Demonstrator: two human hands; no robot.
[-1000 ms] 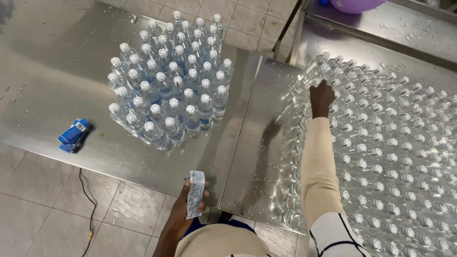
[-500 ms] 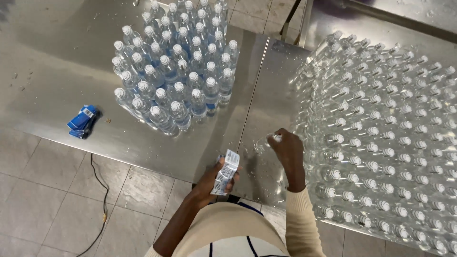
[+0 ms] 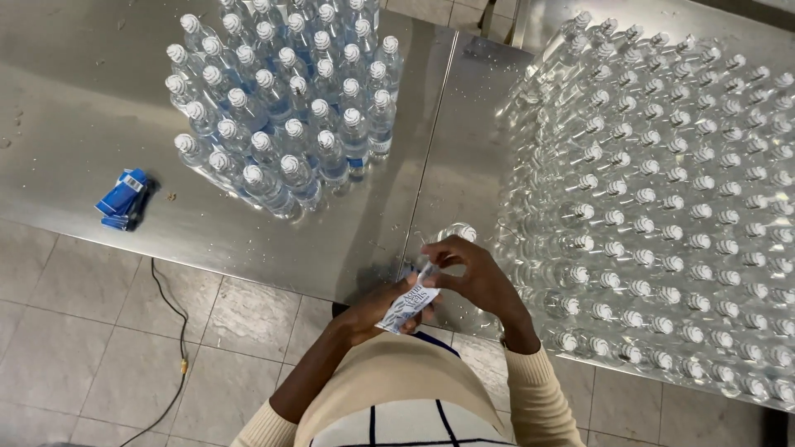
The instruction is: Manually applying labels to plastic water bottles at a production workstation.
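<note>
While gripping labels (image 3: 408, 305) in left hand (image 3: 370, 312), pinch one gently with touching right hand (image 3: 479, 279), bottle (image 3: 458, 233) at twelve o'clock.

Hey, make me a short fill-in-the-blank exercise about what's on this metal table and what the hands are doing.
1. Both hands, the left hand and the right hand, meet on a stack of white and blue ____.
2. The labelled bottles stand to the ____ of the unlabelled bottles.
3. The loose blue pack lies on the ____ table.
4. Every bottle cap in view is ____.

Missing words: labels; left; steel; white
</note>
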